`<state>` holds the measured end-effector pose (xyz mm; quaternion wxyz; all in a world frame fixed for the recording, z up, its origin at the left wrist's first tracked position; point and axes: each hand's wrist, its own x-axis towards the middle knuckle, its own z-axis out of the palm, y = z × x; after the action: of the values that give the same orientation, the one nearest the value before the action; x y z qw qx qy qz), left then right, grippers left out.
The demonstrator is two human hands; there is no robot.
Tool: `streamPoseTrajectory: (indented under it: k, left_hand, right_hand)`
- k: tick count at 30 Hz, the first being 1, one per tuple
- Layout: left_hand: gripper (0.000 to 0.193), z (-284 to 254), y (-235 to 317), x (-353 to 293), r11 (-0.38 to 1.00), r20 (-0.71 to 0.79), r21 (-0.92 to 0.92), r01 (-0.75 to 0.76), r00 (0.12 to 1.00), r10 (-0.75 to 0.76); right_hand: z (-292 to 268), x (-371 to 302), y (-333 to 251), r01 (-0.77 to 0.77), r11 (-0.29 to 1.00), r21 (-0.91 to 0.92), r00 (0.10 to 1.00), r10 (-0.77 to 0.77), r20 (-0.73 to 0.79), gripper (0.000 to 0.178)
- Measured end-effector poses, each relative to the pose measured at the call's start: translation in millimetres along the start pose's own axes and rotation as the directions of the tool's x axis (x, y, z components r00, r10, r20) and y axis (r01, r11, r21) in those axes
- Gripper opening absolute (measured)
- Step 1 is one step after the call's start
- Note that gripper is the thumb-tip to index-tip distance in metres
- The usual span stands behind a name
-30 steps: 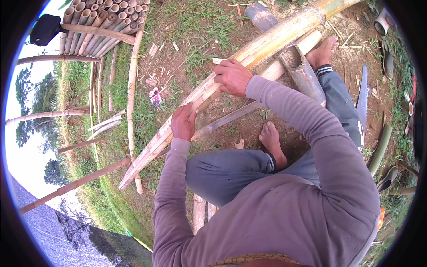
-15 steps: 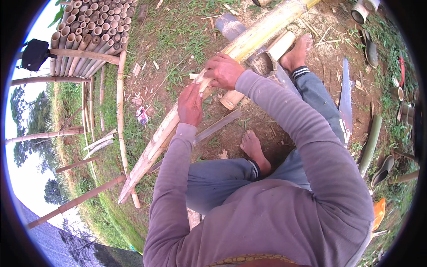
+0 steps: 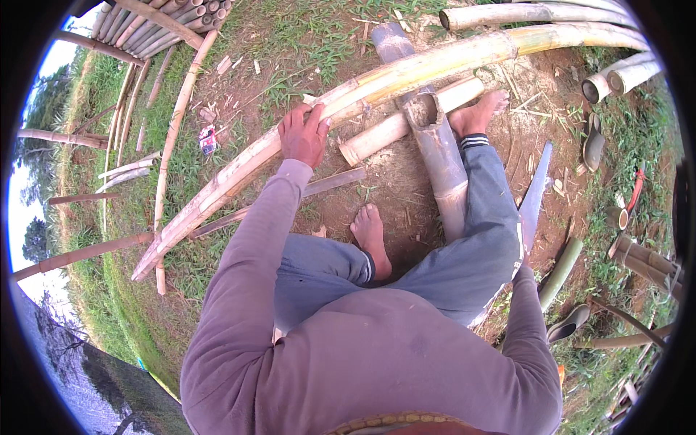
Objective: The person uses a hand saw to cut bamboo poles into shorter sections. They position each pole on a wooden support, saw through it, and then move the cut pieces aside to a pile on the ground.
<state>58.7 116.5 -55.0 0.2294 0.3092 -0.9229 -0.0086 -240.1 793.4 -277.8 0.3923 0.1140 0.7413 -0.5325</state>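
Observation:
A long, pale bamboo pole runs slantwise across the view, its surface scraped whitish toward the lower left and yellow toward the upper right. My left hand grips it near mid-length, fingers over the top and thumb apart. On my right side, my forearm reaches down beside the right knee, and its hand is hidden behind the trouser leg. Just beyond that knee is a hand saw, blade pointing away and handle mostly concealed. Under the pole, a short pale bamboo piece lies against a thick grey bamboo piece with an opening cut in it.
Bare feet rest on soil strewn with shavings. A bamboo rack with stacked tubes stands at left. More bamboo poles lie at the upper right. Dark slip-on shoes and a green bamboo length are on the right.
My right hand has left the pole and dropped down beside my right knee, near the saw. The left hand stays on the pole. The view has shifted toward the right.

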Motion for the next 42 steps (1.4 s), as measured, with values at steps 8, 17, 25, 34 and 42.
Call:
streamPoseTrajectory:
  k: [8,17,25,34,42]
  left_hand:
    - [0.045,-8,9,-2,0.996,0.101,0.077,0.037,0.994,-0.045]
    - [0.047,6,16,16,0.997,0.209,0.075,0.023,0.977,-0.038]
    - [0.046,16,14,25,0.997,0.256,0.048,0.065,0.964,-0.075]
    - [0.044,15,16,23,0.998,0.195,0.046,0.034,0.980,-0.043]
    - [0.044,9,18,27,0.999,0.239,0.019,0.040,0.970,-0.043]
  right_hand:
    - [44,-30,-2,0.083,0.741,-0.666,0.871,-0.378,-0.313,0.039]
    - [115,-165,-200,0.542,0.642,-0.541,0.481,-0.766,-0.427,0.025]
    - [275,-189,-252,0.891,0.453,0.003,0.453,-0.891,-0.014,0.034]
    - [326,-166,-263,0.919,0.384,-0.091,0.393,-0.912,0.119,0.040]
    - [315,-166,-259,0.927,0.371,-0.062,0.376,-0.909,0.181,0.047]
